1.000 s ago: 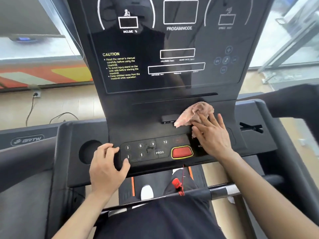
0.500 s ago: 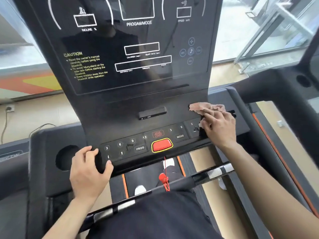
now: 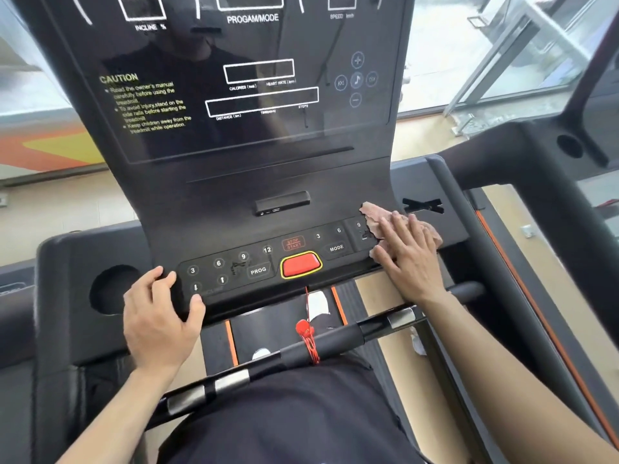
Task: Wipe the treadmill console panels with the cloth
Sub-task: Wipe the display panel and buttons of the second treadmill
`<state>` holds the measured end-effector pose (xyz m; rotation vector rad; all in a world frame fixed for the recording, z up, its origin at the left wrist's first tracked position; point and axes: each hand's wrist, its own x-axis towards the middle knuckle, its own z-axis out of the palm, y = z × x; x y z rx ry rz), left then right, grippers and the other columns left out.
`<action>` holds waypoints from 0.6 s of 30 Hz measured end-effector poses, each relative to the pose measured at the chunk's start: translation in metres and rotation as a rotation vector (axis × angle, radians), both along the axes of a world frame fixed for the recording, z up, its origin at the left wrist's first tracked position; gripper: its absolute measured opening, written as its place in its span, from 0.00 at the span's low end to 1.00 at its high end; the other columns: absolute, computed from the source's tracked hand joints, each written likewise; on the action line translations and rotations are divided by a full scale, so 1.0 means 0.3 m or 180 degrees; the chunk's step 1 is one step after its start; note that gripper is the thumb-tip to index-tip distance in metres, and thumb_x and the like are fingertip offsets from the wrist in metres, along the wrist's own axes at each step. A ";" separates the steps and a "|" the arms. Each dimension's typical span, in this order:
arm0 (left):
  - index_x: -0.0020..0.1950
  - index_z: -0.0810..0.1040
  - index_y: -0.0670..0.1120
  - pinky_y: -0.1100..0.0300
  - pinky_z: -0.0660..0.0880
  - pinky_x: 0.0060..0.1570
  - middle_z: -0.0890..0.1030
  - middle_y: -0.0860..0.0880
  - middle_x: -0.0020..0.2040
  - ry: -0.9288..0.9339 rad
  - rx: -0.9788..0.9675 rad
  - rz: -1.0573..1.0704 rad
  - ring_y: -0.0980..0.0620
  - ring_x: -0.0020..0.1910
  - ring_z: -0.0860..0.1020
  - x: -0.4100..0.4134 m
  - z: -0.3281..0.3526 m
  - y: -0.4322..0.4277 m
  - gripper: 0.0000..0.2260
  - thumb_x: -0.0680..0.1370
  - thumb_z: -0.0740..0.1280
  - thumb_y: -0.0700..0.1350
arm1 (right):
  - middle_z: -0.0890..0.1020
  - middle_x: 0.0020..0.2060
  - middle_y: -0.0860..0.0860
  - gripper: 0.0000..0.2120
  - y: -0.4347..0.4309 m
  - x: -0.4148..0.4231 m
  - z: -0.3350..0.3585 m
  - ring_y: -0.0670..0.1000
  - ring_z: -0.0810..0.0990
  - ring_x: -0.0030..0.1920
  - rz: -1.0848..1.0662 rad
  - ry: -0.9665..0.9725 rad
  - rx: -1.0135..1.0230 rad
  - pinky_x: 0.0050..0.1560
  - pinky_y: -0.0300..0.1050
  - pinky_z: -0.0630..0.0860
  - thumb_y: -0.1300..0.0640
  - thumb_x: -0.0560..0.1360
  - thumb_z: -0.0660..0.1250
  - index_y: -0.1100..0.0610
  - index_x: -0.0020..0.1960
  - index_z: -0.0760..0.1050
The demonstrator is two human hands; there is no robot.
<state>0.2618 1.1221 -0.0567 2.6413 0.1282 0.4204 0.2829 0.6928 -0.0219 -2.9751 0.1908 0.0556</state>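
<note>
One crumpled pink cloth (image 3: 375,218) under right hand (image 3: 410,256)

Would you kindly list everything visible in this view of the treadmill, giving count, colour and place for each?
Console display panel: one, glossy black with white and yellow print, top centre.
Button panel: one, black with white numbers, below the display.
Stop button: one, red with a yellow rim, centre of the button panel.
Safety cord: one, red, hanging from below the stop button to the handlebar.
Handlebar: one, black with silver sections, across the lower middle.
Cup recess: one, round, black, left of the buttons.
Cloth: one, pinkish, right end of the button panel.
Left hand: gripping the console's left edge.
Right hand: flat on the cloth.
</note>
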 end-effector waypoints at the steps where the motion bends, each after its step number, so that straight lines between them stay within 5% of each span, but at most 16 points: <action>1: 0.62 0.77 0.37 0.36 0.76 0.55 0.76 0.38 0.66 -0.0007 0.0007 -0.0004 0.33 0.60 0.74 0.000 -0.001 0.000 0.23 0.75 0.65 0.53 | 0.50 0.83 0.47 0.34 -0.001 0.003 -0.024 0.54 0.42 0.83 -0.0076 0.0120 0.0074 0.80 0.56 0.41 0.34 0.79 0.49 0.44 0.82 0.52; 8: 0.62 0.77 0.38 0.37 0.76 0.54 0.76 0.39 0.66 -0.0079 0.0044 -0.0001 0.35 0.59 0.74 -0.002 -0.011 0.002 0.22 0.76 0.64 0.53 | 0.46 0.83 0.50 0.36 0.035 0.122 -0.030 0.56 0.40 0.83 -0.0755 0.0204 0.0410 0.81 0.60 0.39 0.34 0.79 0.46 0.46 0.83 0.48; 18: 0.62 0.78 0.38 0.39 0.76 0.57 0.77 0.39 0.66 -0.0100 0.0022 0.0002 0.35 0.60 0.75 -0.005 -0.016 0.005 0.22 0.76 0.64 0.53 | 0.49 0.83 0.48 0.30 0.209 0.090 -0.042 0.60 0.41 0.82 0.0341 0.0143 -0.0143 0.80 0.61 0.37 0.40 0.82 0.45 0.43 0.83 0.47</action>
